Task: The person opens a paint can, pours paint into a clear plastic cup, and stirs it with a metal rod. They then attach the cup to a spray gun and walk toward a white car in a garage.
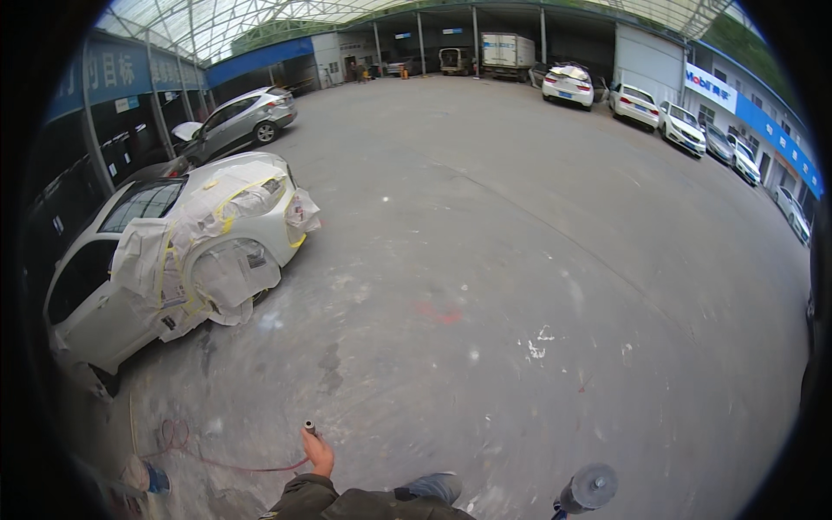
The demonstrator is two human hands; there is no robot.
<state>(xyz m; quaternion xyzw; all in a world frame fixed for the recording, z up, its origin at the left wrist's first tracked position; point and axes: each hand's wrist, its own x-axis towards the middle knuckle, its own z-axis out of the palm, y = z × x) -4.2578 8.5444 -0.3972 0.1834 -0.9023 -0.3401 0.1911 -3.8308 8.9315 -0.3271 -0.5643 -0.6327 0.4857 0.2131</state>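
Note:
My left hand (319, 454), low in the middle, is closed around the end of a thin red hose (251, 470). A short dark metal fitting (309, 426) sticks up from between its fingers. From the hand the hose runs left along the floor into a small loop. At the lower right stands a grey round-lidded cup (594, 485), seen from above, like the paint cup of a spray gun. A small blue part shows beneath it at the picture's edge. My right hand is out of sight, so I cannot tell whether it holds the cup.
Left of me stands a white car (113, 321), its rear side masked with paper and yellow tape. Beyond it is a grey car (238, 121) with its hood up. White cars (568, 85) line the far right, and a box truck (508, 52) stands at the back.

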